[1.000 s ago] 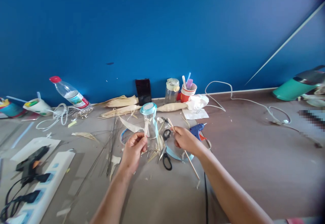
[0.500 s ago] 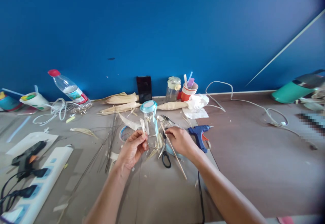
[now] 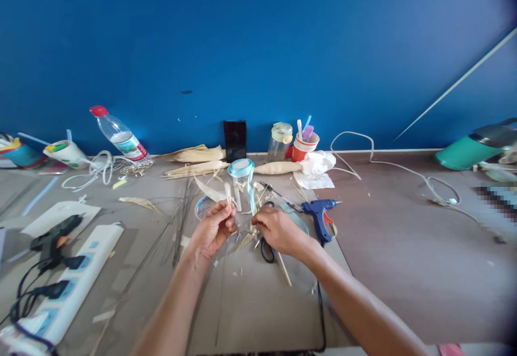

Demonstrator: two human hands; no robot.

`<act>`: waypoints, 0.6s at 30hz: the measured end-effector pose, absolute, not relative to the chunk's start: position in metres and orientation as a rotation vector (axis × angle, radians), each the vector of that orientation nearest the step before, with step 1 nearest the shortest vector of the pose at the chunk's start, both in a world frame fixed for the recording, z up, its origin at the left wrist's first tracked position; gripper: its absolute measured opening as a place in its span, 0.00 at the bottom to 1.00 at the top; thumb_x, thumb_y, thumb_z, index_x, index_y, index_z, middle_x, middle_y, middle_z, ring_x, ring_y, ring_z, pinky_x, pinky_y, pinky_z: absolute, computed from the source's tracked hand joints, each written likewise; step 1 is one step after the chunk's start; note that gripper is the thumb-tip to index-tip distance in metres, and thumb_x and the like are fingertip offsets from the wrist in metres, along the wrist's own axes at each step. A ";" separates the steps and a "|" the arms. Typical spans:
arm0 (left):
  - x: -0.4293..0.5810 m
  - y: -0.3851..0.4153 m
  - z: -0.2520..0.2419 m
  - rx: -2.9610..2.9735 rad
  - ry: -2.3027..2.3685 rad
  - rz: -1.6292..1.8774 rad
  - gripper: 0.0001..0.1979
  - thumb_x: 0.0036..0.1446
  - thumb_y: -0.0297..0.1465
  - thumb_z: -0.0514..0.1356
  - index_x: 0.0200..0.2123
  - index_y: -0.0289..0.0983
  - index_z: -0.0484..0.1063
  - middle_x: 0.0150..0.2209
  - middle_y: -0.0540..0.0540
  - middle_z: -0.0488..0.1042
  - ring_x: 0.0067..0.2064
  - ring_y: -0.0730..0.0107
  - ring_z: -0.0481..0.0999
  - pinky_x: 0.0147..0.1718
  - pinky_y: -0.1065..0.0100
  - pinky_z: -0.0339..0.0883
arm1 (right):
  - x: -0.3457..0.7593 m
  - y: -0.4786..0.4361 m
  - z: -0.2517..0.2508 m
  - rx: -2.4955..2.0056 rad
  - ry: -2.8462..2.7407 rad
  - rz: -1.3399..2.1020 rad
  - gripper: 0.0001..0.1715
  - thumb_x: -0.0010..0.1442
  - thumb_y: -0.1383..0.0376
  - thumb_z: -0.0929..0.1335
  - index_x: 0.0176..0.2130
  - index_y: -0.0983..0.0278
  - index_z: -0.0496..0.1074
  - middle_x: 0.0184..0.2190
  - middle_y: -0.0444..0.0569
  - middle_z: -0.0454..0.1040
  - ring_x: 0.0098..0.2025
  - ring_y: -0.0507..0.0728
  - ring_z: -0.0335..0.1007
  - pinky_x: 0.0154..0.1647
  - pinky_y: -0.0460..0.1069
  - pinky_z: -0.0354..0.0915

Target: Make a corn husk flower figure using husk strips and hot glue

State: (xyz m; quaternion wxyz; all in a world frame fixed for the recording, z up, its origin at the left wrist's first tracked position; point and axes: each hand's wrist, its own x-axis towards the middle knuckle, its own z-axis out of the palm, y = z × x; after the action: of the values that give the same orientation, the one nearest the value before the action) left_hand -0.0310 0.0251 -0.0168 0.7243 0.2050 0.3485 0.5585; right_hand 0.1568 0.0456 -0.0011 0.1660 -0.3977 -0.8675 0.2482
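My left hand is closed in a pinch on a small pale strip of dried husk that sticks up from the fingers. Close beside it, my right hand is curled round a thin wooden stick whose lower end pokes out below the palm. Both hands hover over the table just in front of a clear jar with a light blue ribbon round its top. Black-handled scissors lie under my right hand among husk scraps.
A blue glue gun lies right of my hands, its black cord running toward me. A black glue gun and white power strip sit at left. Water bottle, phone, glass jar, red cup, husks and white cables line the wall.
My right hand has moved left with the stick, closing the gap to my left hand. The stick's upper end no longer shows above the fingers. The left hand keeps its pinch on the husk strip.
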 end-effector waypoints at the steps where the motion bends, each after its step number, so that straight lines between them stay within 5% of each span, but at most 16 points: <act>1: -0.031 0.025 -0.017 0.456 0.771 1.233 0.10 0.45 0.26 0.66 0.28 0.34 0.66 0.26 0.53 0.67 0.20 0.86 0.61 0.19 0.78 0.56 | 0.157 0.046 -0.001 -1.159 -2.465 0.685 0.11 0.56 0.74 0.62 0.32 0.66 0.74 0.31 0.49 0.73 0.37 0.53 0.68 0.40 0.45 0.61; 18: -0.036 0.027 -0.019 0.459 0.755 1.257 0.09 0.47 0.26 0.65 0.29 0.34 0.67 0.26 0.53 0.67 0.20 0.86 0.61 0.19 0.79 0.55 | 0.159 0.039 -0.017 -1.104 -2.422 0.435 0.11 0.58 0.72 0.62 0.32 0.65 0.73 0.31 0.51 0.70 0.37 0.56 0.64 0.42 0.51 0.59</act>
State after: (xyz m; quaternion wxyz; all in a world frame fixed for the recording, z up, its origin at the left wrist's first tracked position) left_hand -0.0356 0.0265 -0.0186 0.7192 0.2074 0.3414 0.5685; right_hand 0.1592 0.0388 -0.0169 0.2205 -0.3994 -0.8758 0.1573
